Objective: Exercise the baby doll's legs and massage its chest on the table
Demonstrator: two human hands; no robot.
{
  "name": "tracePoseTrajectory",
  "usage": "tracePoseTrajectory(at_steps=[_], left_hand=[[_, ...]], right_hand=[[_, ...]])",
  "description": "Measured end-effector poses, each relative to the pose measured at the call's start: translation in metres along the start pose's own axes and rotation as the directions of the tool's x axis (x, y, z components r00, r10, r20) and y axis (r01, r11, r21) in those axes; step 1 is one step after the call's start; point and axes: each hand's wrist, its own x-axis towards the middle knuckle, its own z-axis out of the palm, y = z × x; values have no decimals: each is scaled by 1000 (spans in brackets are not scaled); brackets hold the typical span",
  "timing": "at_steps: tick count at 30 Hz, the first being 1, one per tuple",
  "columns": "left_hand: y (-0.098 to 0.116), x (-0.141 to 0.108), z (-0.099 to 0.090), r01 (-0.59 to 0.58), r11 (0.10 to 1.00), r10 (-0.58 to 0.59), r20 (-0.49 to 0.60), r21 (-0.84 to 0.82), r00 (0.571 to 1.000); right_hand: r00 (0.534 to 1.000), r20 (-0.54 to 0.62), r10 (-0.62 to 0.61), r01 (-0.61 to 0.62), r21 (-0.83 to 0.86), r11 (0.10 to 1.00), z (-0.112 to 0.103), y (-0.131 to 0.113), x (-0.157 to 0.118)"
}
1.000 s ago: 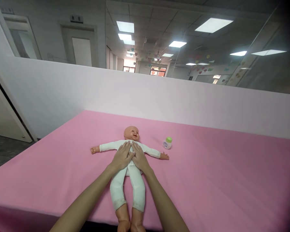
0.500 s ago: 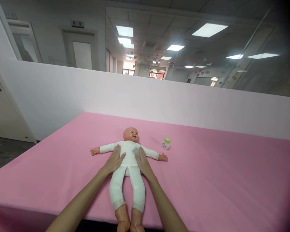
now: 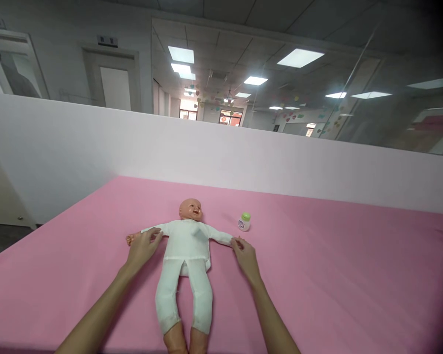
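A baby doll point(image 3: 186, 241) in a white suit lies on its back, arms spread, with its bare feet toward me. Its head is turned to the right. My left hand point(image 3: 143, 250) lies over the doll's left-side forearm, fingers and thumb apart, partly hiding the sleeve and the doll's hand. On the other side, my right hand point(image 3: 245, 255) has its bent fingers closed around the end of the doll's sleeve, covering most of that small hand. A small clear jar with a green lid point(image 3: 244, 222) stands upright just beyond my right hand.
A pink cloth point(image 3: 317, 275) covers the table. Behind it runs a low white wall point(image 3: 243, 157) with glass above. At the left are a door point(image 3: 3, 191) and dark floor. Part of a person point(image 3: 18, 78) shows through the far left opening.
Both hands have left the doll's torso and moved outward, one to each of its arms. My right fingers have closed at the sleeve end. The view has shifted slightly right.
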Motion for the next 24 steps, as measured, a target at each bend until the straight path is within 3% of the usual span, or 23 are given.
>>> tracePoseTrajectory(at_steps=[6, 11, 13, 17, 24], left_hand=[[-16, 0, -4, 63, 984, -30, -192, 167, 981], [5, -4, 10, -75, 997, 79, -147, 30, 986], [23, -5, 18, -119, 993, 120, -93, 7, 989], [50, -9, 33, -176, 984, 175, -43, -5, 984], [39, -18, 40, -182, 983, 182, -8, 0, 983]], right_hand=[[968, -234, 96, -122, -98, 988, -33, 42, 35], [951, -299, 80, -93, -31, 995, -34, 51, 86], [954, -291, 71, -70, 14, 997, -29, 51, 105], [988, -143, 64, -53, 80, 995, -18, 56, 120], [994, -108, 32, -24, 76, 997, -7, 65, 108]])
